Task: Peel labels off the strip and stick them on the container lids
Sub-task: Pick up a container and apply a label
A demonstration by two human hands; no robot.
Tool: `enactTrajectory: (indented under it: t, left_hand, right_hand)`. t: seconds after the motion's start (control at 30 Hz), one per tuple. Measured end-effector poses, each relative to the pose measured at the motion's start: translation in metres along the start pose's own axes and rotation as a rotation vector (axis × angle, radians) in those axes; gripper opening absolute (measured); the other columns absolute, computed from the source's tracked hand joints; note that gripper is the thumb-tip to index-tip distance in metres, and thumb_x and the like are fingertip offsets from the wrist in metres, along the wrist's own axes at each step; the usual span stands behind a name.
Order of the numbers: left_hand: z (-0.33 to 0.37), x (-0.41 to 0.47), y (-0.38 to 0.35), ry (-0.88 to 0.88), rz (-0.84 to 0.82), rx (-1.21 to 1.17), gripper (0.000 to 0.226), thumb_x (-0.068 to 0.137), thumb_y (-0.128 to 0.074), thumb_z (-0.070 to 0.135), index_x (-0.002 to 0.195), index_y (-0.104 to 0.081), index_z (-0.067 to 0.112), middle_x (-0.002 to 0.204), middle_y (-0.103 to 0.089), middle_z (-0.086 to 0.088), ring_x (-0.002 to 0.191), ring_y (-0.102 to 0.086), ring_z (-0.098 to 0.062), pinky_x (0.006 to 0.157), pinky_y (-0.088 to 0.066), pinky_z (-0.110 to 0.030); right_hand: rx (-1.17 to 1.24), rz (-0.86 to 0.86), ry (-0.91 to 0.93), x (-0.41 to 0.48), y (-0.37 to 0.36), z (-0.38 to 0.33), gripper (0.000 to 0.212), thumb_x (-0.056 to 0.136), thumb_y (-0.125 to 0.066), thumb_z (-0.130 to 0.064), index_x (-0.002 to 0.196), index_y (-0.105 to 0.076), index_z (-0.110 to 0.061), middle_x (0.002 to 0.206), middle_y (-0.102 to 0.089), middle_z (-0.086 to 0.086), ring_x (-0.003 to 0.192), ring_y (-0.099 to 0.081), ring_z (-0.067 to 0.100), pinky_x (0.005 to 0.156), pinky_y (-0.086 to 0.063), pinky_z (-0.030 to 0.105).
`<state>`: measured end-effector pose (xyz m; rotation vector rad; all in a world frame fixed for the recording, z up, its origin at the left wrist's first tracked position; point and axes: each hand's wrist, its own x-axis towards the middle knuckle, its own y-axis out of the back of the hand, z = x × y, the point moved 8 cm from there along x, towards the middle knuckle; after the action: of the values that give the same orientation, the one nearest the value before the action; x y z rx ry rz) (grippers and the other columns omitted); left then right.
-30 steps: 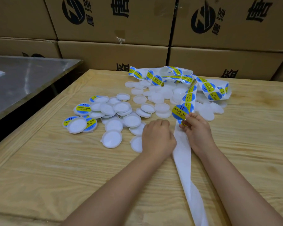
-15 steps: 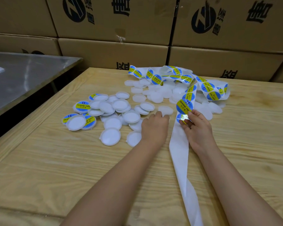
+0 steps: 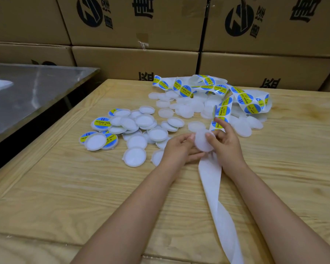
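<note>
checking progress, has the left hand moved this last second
Yes, slightly: the left hand has pulled back from the loose lids toward the backing strip, holding a lid.

The held lid [image 3: 203, 142] shows only its blank side; its far face is hidden. Another lid [image 3: 157, 157] lies half covered by the left hand [image 3: 177, 151]. Down past the right hand [image 3: 227, 144] the bare strip [image 3: 212, 189] runs off the bottom edge

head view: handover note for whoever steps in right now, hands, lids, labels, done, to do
Left hand and right hand hold one lid between them; no label shows on it.
Label strip runs from beside the right hand to its heap at the back; spent backing trails toward the near edge.
Done: a few labelled lids at far left.
To do: the many bare lids.
</note>
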<state>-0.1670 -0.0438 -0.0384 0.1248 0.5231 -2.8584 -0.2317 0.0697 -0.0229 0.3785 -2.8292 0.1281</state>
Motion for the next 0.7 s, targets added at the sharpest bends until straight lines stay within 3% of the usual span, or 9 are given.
enactTrajectory:
  t: [0.13,0.2,0.27,0.33,0.4,0.53,0.7]
  left_hand:
    - [-0.004,0.002,0.004,0.049,0.056,0.024,0.019,0.099,-0.044,0.008,0.113,-0.053,0.0,0.091,-0.067,-0.013,0.068,-0.069,-0.017,0.066,-0.059,-0.029]
    - [-0.005,0.003,0.005,0.08,0.072,0.002,0.02,0.099,-0.043,0.007,0.114,-0.052,0.0,0.089,-0.067,-0.014,0.069,-0.069,-0.02,0.068,-0.059,-0.032]
    - [-0.004,0.005,0.009,0.077,0.096,-0.002,0.021,0.099,-0.041,0.007,0.116,-0.052,0.0,0.095,-0.066,-0.017,0.071,-0.068,-0.022,0.067,-0.059,-0.032]
    - [-0.001,0.006,0.014,0.045,0.127,0.014,0.021,0.099,-0.042,0.007,0.115,-0.054,0.0,0.101,-0.065,-0.019,0.076,-0.067,-0.023,0.065,-0.059,-0.029]
    - [0.0,0.008,0.016,0.019,0.137,0.006,0.022,0.099,-0.043,0.008,0.114,-0.056,-0.001,0.101,-0.066,-0.019,0.079,-0.068,-0.024,0.065,-0.059,-0.028]
    - [0.002,0.008,0.017,-0.014,0.127,0.007,0.021,0.098,-0.045,0.007,0.114,-0.057,0.001,0.087,-0.067,-0.01,0.068,-0.069,-0.014,0.061,-0.058,-0.023]
    - [0.004,0.008,0.017,-0.041,0.121,0.01,0.024,0.096,-0.049,0.007,0.118,-0.058,0.003,0.091,-0.068,-0.009,0.071,-0.07,-0.014,0.061,-0.057,-0.023]
  right_hand:
    - [0.025,-0.02,-0.013,-0.001,-0.003,-0.001,0.047,0.089,-0.057,-0.001,0.126,-0.045,-0.028,0.088,-0.059,0.011,0.085,-0.056,0.021,0.08,-0.046,0.031]
    - [0.157,0.043,-0.093,0.001,0.0,0.002,0.036,0.09,-0.057,-0.005,0.117,-0.051,-0.029,0.1,-0.062,0.005,0.087,-0.059,0.015,0.077,-0.047,0.031]
    - [0.396,0.112,-0.213,0.001,0.005,0.01,0.018,0.09,-0.058,-0.01,0.101,-0.058,-0.024,0.093,-0.062,-0.001,0.086,-0.058,0.014,0.072,-0.048,0.029]
    - [0.56,0.131,-0.31,0.001,0.01,0.017,0.003,0.091,-0.057,-0.018,0.091,-0.06,-0.018,0.085,-0.066,-0.002,0.087,-0.058,0.017,0.077,-0.049,0.031]
    - [0.594,0.091,-0.364,0.002,0.01,0.021,0.011,0.091,-0.055,-0.022,0.093,-0.063,-0.014,0.087,-0.069,0.001,0.085,-0.06,0.017,0.082,-0.05,0.033]
    - [0.525,-0.025,-0.411,0.001,-0.001,0.025,0.023,0.081,-0.061,-0.021,0.098,-0.065,-0.007,0.092,-0.072,0.005,0.086,-0.066,0.017,0.088,-0.051,0.034]
    - [0.466,-0.075,-0.418,0.001,-0.003,0.027,0.027,0.07,-0.068,-0.021,0.091,-0.068,-0.004,0.09,-0.073,0.008,0.084,-0.069,0.016,0.08,-0.056,0.029]
